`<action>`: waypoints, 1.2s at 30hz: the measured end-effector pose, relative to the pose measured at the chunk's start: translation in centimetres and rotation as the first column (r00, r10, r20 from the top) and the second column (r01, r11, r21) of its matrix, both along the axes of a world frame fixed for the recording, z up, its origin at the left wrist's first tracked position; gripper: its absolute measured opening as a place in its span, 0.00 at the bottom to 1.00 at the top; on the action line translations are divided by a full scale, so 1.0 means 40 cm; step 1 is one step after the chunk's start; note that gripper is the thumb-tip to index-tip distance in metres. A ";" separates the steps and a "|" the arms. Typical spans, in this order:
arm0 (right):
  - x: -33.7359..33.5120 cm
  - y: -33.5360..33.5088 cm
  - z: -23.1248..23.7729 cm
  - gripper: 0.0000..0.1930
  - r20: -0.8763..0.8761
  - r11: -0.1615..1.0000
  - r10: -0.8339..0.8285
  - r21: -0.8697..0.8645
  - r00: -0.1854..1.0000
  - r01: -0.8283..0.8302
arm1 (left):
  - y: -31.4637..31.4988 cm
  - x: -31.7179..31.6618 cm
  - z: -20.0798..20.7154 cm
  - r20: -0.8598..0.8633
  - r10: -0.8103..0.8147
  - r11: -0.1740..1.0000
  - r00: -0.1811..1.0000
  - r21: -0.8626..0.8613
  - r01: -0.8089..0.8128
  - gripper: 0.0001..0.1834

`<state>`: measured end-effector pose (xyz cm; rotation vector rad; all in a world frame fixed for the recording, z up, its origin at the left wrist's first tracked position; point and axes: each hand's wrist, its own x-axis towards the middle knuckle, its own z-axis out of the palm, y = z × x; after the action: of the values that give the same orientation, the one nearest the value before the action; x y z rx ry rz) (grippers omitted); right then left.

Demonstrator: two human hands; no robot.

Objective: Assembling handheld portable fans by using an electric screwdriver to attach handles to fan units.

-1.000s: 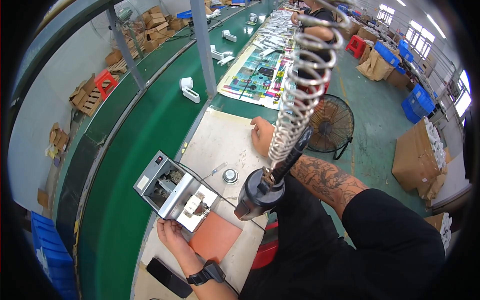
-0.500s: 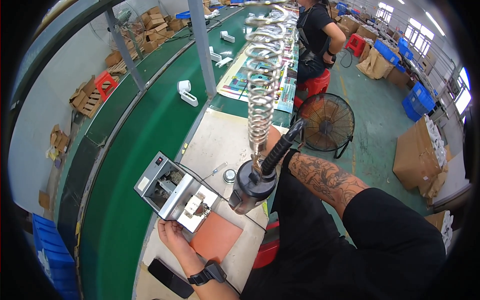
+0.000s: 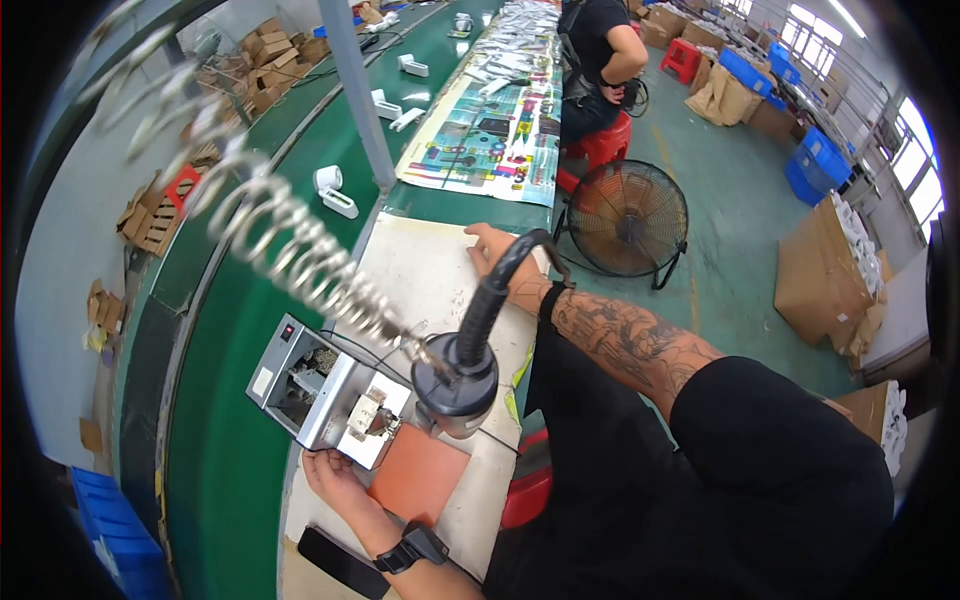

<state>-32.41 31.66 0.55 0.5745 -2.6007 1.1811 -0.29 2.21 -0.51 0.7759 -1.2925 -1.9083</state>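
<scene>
The left hand (image 3: pixel 336 477) is touching the near side of a grey metal machine (image 3: pixel 327 412), its fingers bending close together; I cannot tell whether they are pinching anything. The machine is sitting at the left edge of the worktop (image 3: pixel 405 255), an orange mat (image 3: pixel 420 476) lying just beside it. Near the far right corner, the right hand (image 3: pixel 503 262) is holding its fingers slightly apart. Between the hands, a black tool (image 3: pixel 456 388) is hanging from a metal spring (image 3: pixel 305 262).
</scene>
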 end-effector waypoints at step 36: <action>0.004 0.030 0.000 0.60 -0.186 0.942 -0.322 -0.166 0.929 0.293 | 0.009 -0.005 0.010 -0.018 -0.011 1.000 1.000 0.001 0.011 0.08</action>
<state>-32.26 32.87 0.57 0.2349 -2.3040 1.1154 -0.48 2.58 -0.09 0.7519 -1.2874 -1.9209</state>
